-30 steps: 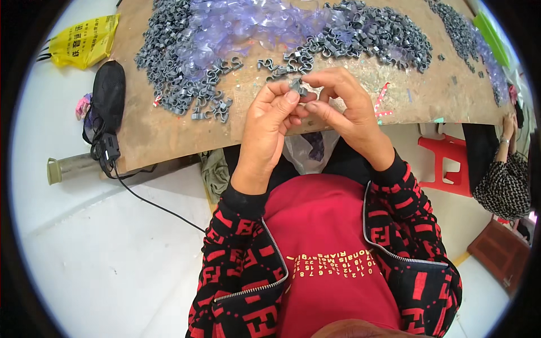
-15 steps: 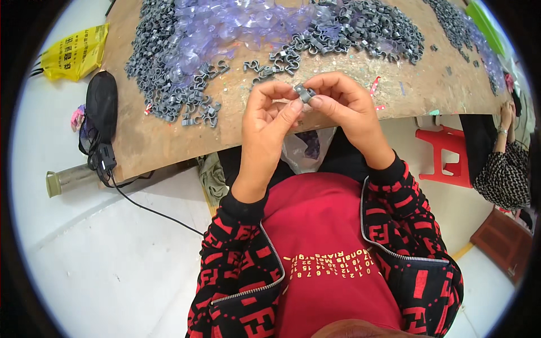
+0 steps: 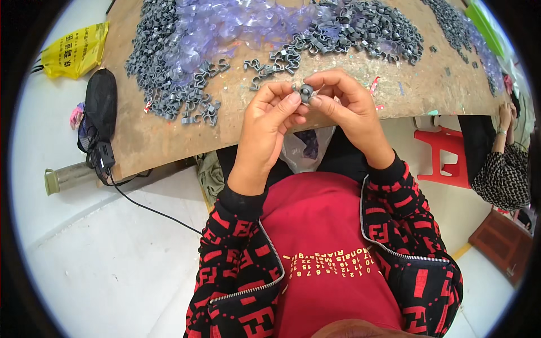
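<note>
Just above the table's near edge, a small grey plastic clip (image 3: 306,92) is held up between my two hands. The thumb and forefinger of my left hand (image 3: 270,118) pinch its left side, the other fingers curled. On its right side, my right hand (image 3: 345,108) grips the clip between thumb and fingertips. My fingers cover much of it, so whether a clear piece is joined to it cannot be made out. Beyond my hands lie a heap of similar grey clips (image 3: 369,28) and a heap of clear, purplish suction cups (image 3: 225,25). Several loose clips (image 3: 200,112) lie left of my hands.
The worn wooden table (image 3: 152,143) ends close to my body. A yellow bag (image 3: 76,50), black pouch (image 3: 101,104) and bottle (image 3: 67,179) are at left. Right are a red stool (image 3: 442,152) and another person's patterned sleeve (image 3: 501,180). A clear plastic bag (image 3: 304,155) hangs below my hands.
The clip has been turned between my fingers and now shows its rounded opening. My left hand has shifted slightly left and its fingers have moved; my right hand stays nearly in place.
</note>
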Tool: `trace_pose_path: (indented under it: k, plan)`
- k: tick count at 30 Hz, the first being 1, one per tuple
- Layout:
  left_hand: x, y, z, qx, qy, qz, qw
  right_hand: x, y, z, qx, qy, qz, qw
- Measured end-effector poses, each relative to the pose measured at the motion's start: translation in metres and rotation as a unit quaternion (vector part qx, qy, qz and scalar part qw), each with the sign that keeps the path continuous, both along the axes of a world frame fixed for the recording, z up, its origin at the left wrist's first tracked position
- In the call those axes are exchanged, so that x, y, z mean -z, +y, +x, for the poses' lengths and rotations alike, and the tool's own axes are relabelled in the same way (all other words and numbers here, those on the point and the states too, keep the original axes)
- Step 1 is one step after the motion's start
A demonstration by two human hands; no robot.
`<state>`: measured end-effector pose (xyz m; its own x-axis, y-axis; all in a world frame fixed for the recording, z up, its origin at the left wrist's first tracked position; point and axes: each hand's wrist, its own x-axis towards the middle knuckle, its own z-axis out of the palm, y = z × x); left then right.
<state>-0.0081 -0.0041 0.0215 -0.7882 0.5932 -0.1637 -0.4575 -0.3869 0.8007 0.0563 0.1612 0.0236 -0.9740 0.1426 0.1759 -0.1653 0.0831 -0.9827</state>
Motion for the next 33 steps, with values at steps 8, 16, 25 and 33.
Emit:
trace_pose_path:
  k: [8,16,25,33]
  plan:
    - [0.011,0.0,0.0,0.059,-0.129,0.08,0.987,-0.001,0.0,-0.003,0.029,0.029,0.019,0.999]
    - [0.003,0.001,0.005,0.055,-0.098,0.038,0.993,0.002,-0.001,-0.002,0.025,-0.005,-0.063,0.998]
    - [0.004,0.0,0.003,0.061,-0.124,0.064,0.988,0.002,0.0,-0.001,0.018,-0.022,-0.092,0.995]
    - [0.011,0.0,-0.001,0.106,-0.233,0.138,0.957,0.0,0.003,0.0,-0.014,-0.033,-0.148,0.988]
